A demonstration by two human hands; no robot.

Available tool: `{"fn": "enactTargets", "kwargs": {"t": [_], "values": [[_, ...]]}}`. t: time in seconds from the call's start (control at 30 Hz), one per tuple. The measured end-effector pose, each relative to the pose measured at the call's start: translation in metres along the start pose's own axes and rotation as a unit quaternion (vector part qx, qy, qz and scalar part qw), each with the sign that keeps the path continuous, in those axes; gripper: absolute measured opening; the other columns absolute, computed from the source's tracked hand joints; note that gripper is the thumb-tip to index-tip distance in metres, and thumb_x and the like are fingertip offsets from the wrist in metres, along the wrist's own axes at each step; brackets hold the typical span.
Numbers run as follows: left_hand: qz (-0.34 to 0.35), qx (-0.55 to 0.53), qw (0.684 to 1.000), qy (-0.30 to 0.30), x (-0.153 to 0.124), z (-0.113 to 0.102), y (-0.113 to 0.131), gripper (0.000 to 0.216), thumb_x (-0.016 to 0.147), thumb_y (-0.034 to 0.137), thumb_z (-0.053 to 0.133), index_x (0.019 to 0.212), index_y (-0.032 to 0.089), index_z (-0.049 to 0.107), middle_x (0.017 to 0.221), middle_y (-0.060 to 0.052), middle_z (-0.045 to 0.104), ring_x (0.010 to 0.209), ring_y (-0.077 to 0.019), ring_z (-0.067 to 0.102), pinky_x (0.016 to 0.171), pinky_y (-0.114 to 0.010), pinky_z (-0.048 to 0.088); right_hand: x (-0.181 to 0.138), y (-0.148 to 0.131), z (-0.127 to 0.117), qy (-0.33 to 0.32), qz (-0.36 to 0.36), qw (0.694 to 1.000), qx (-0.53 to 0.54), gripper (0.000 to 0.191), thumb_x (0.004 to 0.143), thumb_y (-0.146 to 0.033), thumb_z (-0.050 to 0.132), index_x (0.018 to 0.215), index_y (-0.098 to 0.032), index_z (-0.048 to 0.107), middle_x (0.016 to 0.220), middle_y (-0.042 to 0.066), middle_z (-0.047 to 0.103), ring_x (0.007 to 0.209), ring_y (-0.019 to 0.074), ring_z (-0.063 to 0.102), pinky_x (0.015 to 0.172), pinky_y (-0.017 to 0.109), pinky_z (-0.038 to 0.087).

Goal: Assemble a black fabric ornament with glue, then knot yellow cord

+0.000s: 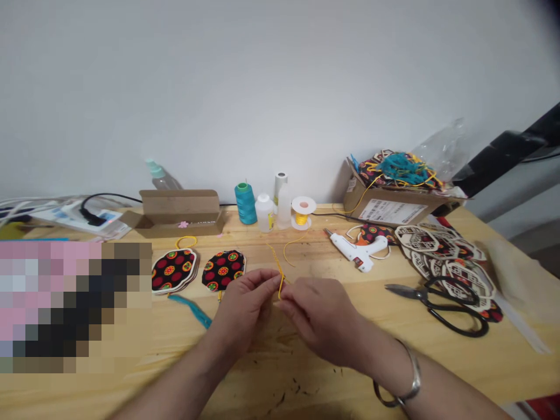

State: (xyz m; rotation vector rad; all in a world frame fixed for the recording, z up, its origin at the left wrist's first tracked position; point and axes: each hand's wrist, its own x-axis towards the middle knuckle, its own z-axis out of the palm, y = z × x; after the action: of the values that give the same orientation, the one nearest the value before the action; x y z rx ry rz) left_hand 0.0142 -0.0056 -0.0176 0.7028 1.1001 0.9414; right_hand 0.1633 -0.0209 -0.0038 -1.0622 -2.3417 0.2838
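Note:
Both hands pinch a yellow cord (280,274) over the middle of the table. My left hand (245,309) closes thumb and fingertips on it from the left. From the right, my right hand (319,312) grips it with bent fingers close by. A strand of the cord trails up and away onto the wood. Left of my hands lies a patterned fabric piece (224,269) with a yellow tie at its lower edge, partly behind my left hand. Farther left, a stack of similar pieces (174,270) carries a yellow loop on top and a teal tassel (192,309) below.
Black-handled scissors (455,309) and a white glue gun (361,251) lie to the right. Behind stand a teal thread cone (245,204), bottles (265,214) and a yellow cord spool (303,213). A filled cardboard box (389,204) sits at the back right; an open box (179,213) stands back left.

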Motion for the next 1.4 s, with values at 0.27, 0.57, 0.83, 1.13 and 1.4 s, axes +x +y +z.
{"fn": "enactTargets", "kwargs": {"t": [0.27, 0.57, 0.83, 1.13, 1.4], "values": [[-0.022, -0.059, 0.997, -0.033, 0.002, -0.004, -0.002, 0.016, 0.067, 0.026, 0.069, 0.067, 0.012, 0.062, 0.047, 0.005, 0.052, 0.033, 0.0013, 0.024, 0.033, -0.012, 0.015, -0.003, 0.001, 0.014, -0.07, -0.182, 0.965, -0.174, 0.02, 0.083, -0.006, 0.039, 0.075, -0.014, 0.055, 0.068, 0.005, 0.057, 0.061, 0.0162, 0.049, 0.053, 0.029, 0.035], [-0.033, -0.057, 0.998, -0.008, 0.0, -0.001, 0.0, 0.018, 0.065, 0.028, 0.07, 0.07, 0.015, 0.059, 0.045, 0.009, 0.043, 0.034, 0.0002, 0.027, 0.033, -0.012, 0.015, 0.001, -0.001, -0.003, -0.059, -0.106, 0.986, 0.114, 0.036, 0.085, -0.04, 0.045, 0.061, -0.016, 0.056, 0.059, 0.0, 0.055, 0.056, 0.0102, 0.047, 0.052, 0.023, 0.033], [-0.004, 0.022, 1.0, -0.004, -0.004, 0.003, 0.001, 0.014, 0.066, 0.029, 0.069, 0.069, 0.016, 0.066, 0.043, 0.008, 0.043, 0.036, -0.0016, 0.03, 0.035, -0.013, 0.02, 0.013, 0.018, 0.004, 0.075, 0.298, 0.895, 0.323, 0.018, 0.078, -0.033, 0.054, 0.076, -0.016, 0.056, 0.07, 0.001, 0.057, 0.064, 0.0115, 0.05, 0.058, 0.024, 0.039], [0.036, 0.073, 0.994, -0.077, -0.008, 0.004, 0.003, 0.014, 0.073, 0.026, 0.063, 0.081, 0.019, 0.071, 0.067, 0.0, 0.068, 0.067, -0.0127, 0.059, 0.065, -0.022, 0.043, 0.015, 0.013, 0.006, -0.016, 0.344, 0.814, 0.468, 0.02, 0.076, -0.036, 0.056, 0.072, -0.019, 0.046, 0.047, -0.009, 0.039, 0.04, 0.0059, 0.035, 0.041, 0.019, 0.028], [0.024, 0.082, 0.994, -0.066, -0.009, 0.005, 0.004, 0.018, 0.071, 0.028, 0.065, 0.084, 0.018, 0.072, 0.069, 0.0, 0.068, 0.065, -0.0118, 0.056, 0.062, -0.021, 0.041, 0.015, 0.017, 0.003, 0.011, 0.312, 0.867, 0.389, 0.018, 0.076, -0.027, 0.054, 0.062, -0.017, 0.048, 0.052, -0.006, 0.039, 0.048, 0.0067, 0.033, 0.045, 0.02, 0.027]]}}
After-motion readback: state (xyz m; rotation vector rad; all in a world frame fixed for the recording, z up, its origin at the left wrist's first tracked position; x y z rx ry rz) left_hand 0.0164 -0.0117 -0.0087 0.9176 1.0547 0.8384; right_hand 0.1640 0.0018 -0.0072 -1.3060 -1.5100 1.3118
